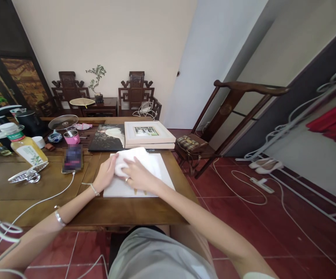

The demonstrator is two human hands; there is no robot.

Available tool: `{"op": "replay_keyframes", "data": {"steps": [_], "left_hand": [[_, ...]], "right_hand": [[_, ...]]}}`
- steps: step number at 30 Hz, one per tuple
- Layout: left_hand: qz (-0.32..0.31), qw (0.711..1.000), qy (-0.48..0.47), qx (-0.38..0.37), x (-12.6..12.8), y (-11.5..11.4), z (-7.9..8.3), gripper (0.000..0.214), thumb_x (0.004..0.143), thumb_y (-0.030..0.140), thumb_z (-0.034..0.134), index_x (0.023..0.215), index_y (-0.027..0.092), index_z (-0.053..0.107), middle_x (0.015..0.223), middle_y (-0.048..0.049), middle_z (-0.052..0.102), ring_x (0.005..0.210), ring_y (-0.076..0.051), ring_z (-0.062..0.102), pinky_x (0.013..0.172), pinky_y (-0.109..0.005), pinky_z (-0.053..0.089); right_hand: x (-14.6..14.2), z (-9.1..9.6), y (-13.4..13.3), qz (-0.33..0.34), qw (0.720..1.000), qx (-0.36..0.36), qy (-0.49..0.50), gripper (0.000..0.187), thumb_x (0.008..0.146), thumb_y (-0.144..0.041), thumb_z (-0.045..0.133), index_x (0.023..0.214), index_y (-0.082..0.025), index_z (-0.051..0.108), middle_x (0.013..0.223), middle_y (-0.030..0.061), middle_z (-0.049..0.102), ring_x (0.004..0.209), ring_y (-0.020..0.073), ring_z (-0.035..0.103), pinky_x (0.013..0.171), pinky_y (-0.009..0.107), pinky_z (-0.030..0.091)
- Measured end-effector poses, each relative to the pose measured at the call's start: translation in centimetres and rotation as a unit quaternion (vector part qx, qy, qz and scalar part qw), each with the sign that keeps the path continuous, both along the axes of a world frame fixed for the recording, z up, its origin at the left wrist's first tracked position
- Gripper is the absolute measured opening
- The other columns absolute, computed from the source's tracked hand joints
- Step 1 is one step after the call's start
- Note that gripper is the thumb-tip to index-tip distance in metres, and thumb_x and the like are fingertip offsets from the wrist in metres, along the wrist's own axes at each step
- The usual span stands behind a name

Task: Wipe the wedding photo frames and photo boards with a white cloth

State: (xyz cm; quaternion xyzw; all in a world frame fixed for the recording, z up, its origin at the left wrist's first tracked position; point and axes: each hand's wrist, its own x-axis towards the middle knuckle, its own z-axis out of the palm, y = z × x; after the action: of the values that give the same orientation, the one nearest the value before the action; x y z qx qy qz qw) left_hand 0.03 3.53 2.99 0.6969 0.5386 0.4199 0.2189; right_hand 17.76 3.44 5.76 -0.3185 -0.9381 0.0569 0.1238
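A white flat panel (112,190) lies on the wooden table in front of me, with small tan marks near its front edge. Bunched on top of it is a white cloth (140,155). My right hand (140,176), wearing a ring, presses down on this cloth with its fingers bent into it. At the panel's left edge rests my left hand (106,173), fingers stretched out and their tips beside the cloth. The cloth and my hands cover much of the panel's face.
Behind the panel lie white picture frames (168,137) and a dark picture (107,137). Leftward are a charging phone (72,159), a pink cup (72,136), a yellow-liquid bottle (25,145) and a hair claw (28,173). A wooden chair (226,108) holds a plaid bag (189,143).
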Motion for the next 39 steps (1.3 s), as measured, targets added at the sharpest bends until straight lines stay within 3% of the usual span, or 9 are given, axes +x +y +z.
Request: {"op": "replay_keyframes", "data": {"steps": [3, 6, 10, 15, 21, 26, 29, 32, 39], "left_hand": [[0.012, 1.0, -0.028, -0.002, -0.1, 0.0, 0.2, 0.055, 0.096, 0.045, 0.025, 0.124, 0.01, 0.057, 0.13, -0.0101, 0.059, 0.121, -0.021, 0.054, 0.106, -0.033, 0.038], [-0.005, 1.0, -0.014, -0.018, 0.0, 0.0, 0.2, 0.057, 0.096, 0.045, 0.024, 0.123, 0.008, 0.059, 0.129, -0.0114, 0.06, 0.122, -0.021, 0.053, 0.108, -0.033, 0.036], [-0.065, 0.995, 0.075, -0.016, 0.5, -0.3, -0.1, 0.055, 0.096, 0.043, 0.026, 0.117, 0.009, 0.063, 0.134, -0.0128, 0.056, 0.126, -0.022, 0.05, 0.11, -0.036, 0.034], [-0.108, 0.967, 0.232, -0.011, 0.7, -0.8, -0.9, 0.042, 0.095, 0.033, 0.032, 0.125, 0.018, 0.057, 0.141, -0.0101, 0.048, 0.133, -0.026, 0.041, 0.111, -0.053, 0.026], [-0.106, 0.949, 0.295, -0.005, 0.8, -1.1, -1.1, 0.038, 0.094, 0.028, 0.034, 0.124, 0.02, 0.055, 0.144, -0.0107, 0.044, 0.135, -0.029, 0.038, 0.109, -0.061, 0.022], [-0.11, 0.951, 0.288, 0.011, 0.8, -1.0, -0.8, 0.035, 0.093, 0.026, 0.036, 0.117, 0.019, 0.06, 0.128, -0.0112, 0.059, 0.12, -0.029, 0.052, 0.109, -0.057, 0.025], [-0.112, 0.951, 0.288, 0.011, 0.7, -0.9, -0.8, 0.034, 0.092, 0.027, 0.036, 0.109, 0.019, 0.064, 0.115, -0.0108, 0.065, 0.113, -0.03, 0.056, 0.107, -0.056, 0.028], [-0.115, 0.954, 0.278, 0.009, 0.6, -0.9, -1.0, 0.034, 0.093, 0.028, 0.036, 0.116, 0.021, 0.061, 0.128, -0.0105, 0.059, 0.121, -0.03, 0.052, 0.109, -0.057, 0.025], [-0.093, 0.953, 0.288, -0.015, 0.8, -1.0, -1.7, 0.038, 0.093, 0.027, 0.035, 0.127, 0.021, 0.051, 0.144, -0.0114, 0.044, 0.136, -0.027, 0.036, 0.11, -0.06, 0.018]], "right_hand": [[-0.4, 0.9, -2.4, 0.096, 0.995, -0.036, -0.012, 0.018, 0.083, -0.012, 0.047, 0.087, -0.016, 0.064, 0.095, 0.0101, 0.068, 0.128, 0.03, 0.042, 0.105, 0.049, 0.027], [1.1, 2.2, -4.5, 0.146, 0.986, -0.079, -0.03, 0.018, 0.086, -0.014, 0.045, 0.086, -0.016, 0.064, 0.088, 0.0092, 0.069, 0.111, 0.0279, 0.055, 0.095, 0.041, 0.037], [4.4, 3.1, -4.4, 0.074, 0.989, -0.125, -0.038, 0.029, 0.093, -0.034, 0.042, 0.088, -0.015, 0.064, 0.091, 0.0125, 0.069, 0.091, 0.0272, 0.061, 0.081, 0.036, 0.043], [6.6, 2.6, 0.1, -0.063, 0.985, -0.159, 0.038, 0.038, 0.094, -0.045, 0.04, 0.082, -0.016, 0.062, 0.088, 0.0109, 0.068, 0.083, 0.025, 0.06, 0.077, 0.033, 0.042], [3.0, 2.3, 4.1, -0.169, 0.958, -0.174, 0.155, 0.041, 0.093, -0.049, 0.038, 0.079, -0.017, 0.06, 0.089, 0.0093, 0.068, 0.08, 0.0235, 0.06, 0.073, 0.031, 0.043], [-1.8, 3.4, 4.8, -0.099, 0.971, -0.172, 0.13, 0.04, 0.095, -0.046, 0.037, 0.094, -0.012, 0.06, 0.097, 0.0091, 0.068, 0.083, 0.0204, 0.06, 0.071, 0.024, 0.043], [-2.6, 3.6, 4.7, -0.09, 0.976, -0.164, 0.114, 0.04, 0.094, -0.045, 0.04, 0.091, -0.011, 0.06, 0.093, 0.0105, 0.069, 0.081, 0.0217, 0.06, 0.072, 0.026, 0.043], [-0.8, 2.9, 5.0, -0.1, 0.977, -0.154, 0.107, 0.038, 0.094, -0.044, 0.041, 0.091, -0.013, 0.062, 0.101, 0.0129, 0.068, 0.089, 0.0247, 0.06, 0.079, 0.03, 0.042], [8.6, -0.1, 5.4, -0.198, 0.961, -0.137, 0.139, 0.041, 0.094, -0.045, 0.037, 0.102, -0.014, 0.064, 0.114, 0.0133, 0.065, 0.11, 0.0284, 0.056, 0.094, 0.036, 0.039]]}}
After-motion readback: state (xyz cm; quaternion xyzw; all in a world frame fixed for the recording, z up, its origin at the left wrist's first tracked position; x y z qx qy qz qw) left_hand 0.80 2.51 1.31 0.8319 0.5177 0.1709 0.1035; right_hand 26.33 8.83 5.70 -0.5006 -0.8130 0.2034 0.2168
